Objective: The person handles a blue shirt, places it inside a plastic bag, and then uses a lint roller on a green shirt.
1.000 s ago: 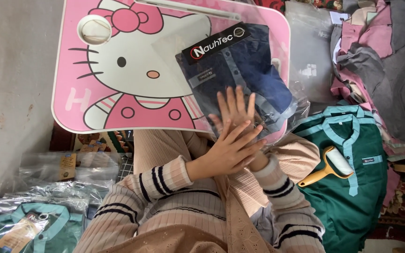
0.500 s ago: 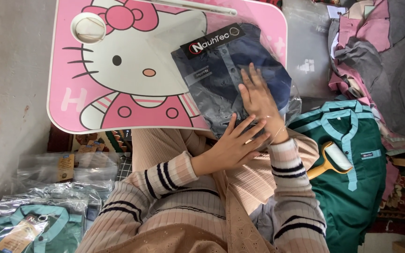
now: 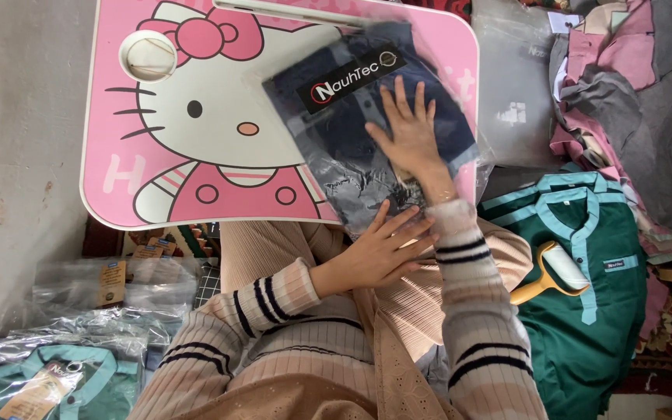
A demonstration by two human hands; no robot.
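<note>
The right hand (image 3: 410, 132) lies open, palm flat on the bagged dark garment (image 3: 367, 132) at one o'clock on the pink lap table (image 3: 157, 179). The left hand (image 3: 379, 249), fingers spread, touches its near edge at five o'clock. Smoothing seems underway; squeezing out air looks next.

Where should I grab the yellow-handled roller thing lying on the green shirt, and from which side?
Grab the lint roller by its yellow handle, probably from the lower left. The handle sticks out that way across the green shirt, bare and slim enough for fingers to wrap. The white roll at the upper right end is fat and likely sticky, so leave that alone.
</note>
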